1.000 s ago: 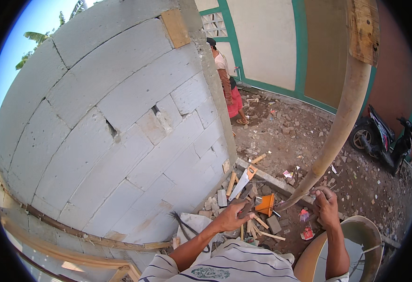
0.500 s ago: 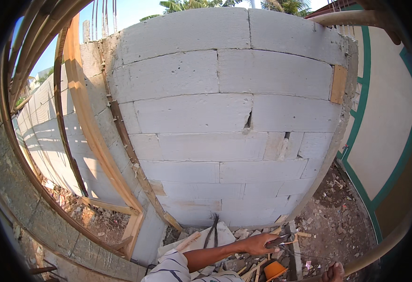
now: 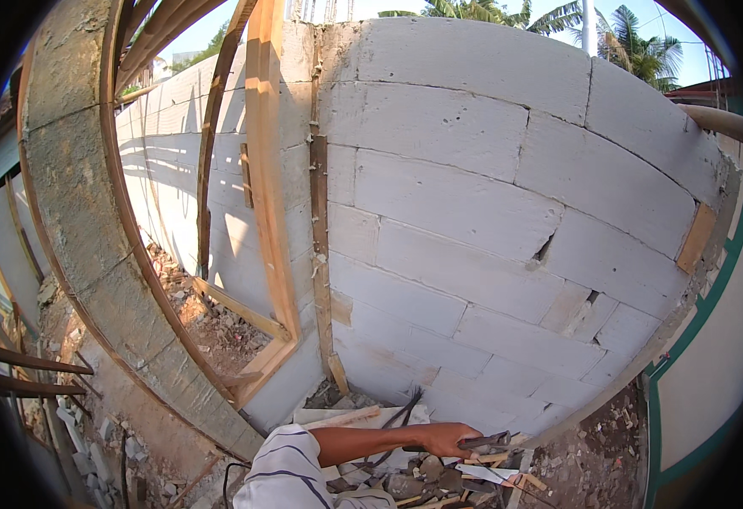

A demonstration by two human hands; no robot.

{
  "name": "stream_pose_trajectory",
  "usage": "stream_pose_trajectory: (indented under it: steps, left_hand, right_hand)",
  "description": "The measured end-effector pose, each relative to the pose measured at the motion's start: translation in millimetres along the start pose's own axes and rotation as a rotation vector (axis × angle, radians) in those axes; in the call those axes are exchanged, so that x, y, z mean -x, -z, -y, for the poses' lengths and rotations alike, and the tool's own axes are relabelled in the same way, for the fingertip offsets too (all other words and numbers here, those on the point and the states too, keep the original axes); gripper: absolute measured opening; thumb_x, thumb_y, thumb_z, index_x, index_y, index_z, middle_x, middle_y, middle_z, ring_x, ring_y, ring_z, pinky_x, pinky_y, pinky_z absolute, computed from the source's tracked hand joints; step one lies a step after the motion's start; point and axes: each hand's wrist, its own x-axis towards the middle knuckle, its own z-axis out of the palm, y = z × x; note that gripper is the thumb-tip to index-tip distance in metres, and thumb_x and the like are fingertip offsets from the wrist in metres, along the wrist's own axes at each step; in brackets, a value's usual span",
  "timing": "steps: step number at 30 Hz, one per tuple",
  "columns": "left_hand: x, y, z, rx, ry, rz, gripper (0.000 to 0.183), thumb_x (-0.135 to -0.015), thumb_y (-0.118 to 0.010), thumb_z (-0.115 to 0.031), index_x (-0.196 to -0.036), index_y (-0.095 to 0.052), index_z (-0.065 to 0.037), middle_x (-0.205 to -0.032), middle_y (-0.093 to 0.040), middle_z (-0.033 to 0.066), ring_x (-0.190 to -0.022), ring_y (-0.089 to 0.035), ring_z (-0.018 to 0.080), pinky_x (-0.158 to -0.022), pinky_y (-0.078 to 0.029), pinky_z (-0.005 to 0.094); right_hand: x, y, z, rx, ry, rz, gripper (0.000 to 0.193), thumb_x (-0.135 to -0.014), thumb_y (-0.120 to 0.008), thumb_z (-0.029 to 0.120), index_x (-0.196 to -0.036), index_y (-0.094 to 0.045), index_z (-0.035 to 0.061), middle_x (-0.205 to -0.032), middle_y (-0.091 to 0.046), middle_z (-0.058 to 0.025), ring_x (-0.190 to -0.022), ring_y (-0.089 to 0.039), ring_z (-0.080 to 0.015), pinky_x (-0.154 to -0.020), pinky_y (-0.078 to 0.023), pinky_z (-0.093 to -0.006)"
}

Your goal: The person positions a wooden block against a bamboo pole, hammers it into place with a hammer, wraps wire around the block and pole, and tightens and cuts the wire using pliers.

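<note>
My left hand (image 3: 449,439) reaches out low in front of the block wall, its fingers wrapped round a dark pincer-like hand tool (image 3: 483,441). The tool's far end points right; its exact kind is hard to make out. Just below lies a flat white piece (image 3: 483,473) among wood scraps and rubble. Behind the forearm, a bundle of thin black wires (image 3: 407,409) sticks up from a pale slab (image 3: 321,416). The striped white sleeve (image 3: 282,471) covers my upper arm. My right hand is out of the picture.
A pale block wall (image 3: 465,229) stands ahead, with a timber post (image 3: 270,187) at its left. Closer on the left rises a rough concrete column (image 3: 83,195). A bamboo pole (image 3: 719,123) juts in at the upper right. Rubble (image 3: 579,467) covers the ground beyond the wall.
My view has swung left, bringing the concrete column further in. My right hand, seen before by a pole at the lower right, and the orange container have left the picture. My left hand keeps the tool.
</note>
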Motion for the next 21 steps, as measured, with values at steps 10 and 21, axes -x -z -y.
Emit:
stream_pose_trajectory:
  steps: [10,21]
  left_hand:
    - [5.4,11.0,-23.9,-0.12,-0.025,-0.074,0.036,-0.095,-0.062,-0.036,-0.097,-0.057,0.0,-0.072,-0.054,0.0147,-0.07,-0.056,0.0326,-0.065,-0.04,0.046]
    - [-57.2,-32.5,-22.4,0.199,-0.101,0.057,0.035,-0.094,-0.068,-0.038,-0.094,-0.058,-0.005,-0.076,-0.054,-0.0016,-0.071,-0.048,0.0091,-0.064,-0.04,0.0291]
  right_hand:
    - [32.3,-60.6,6.7,0.11,0.045,0.122,0.034,-0.1,-0.053,0.03,-0.114,-0.063,0.0009,-0.106,-0.066,-0.0102,-0.089,-0.065,-0.0248,-0.077,-0.054,-0.0383]
    - [126.9,-36.9,57.7,0.607,0.625,-0.207,0.051,-0.093,-0.065,0.029,-0.133,-0.052,0.0012,-0.104,-0.065,-0.0164,-0.086,-0.065,-0.0254,-0.073,-0.054,-0.034]
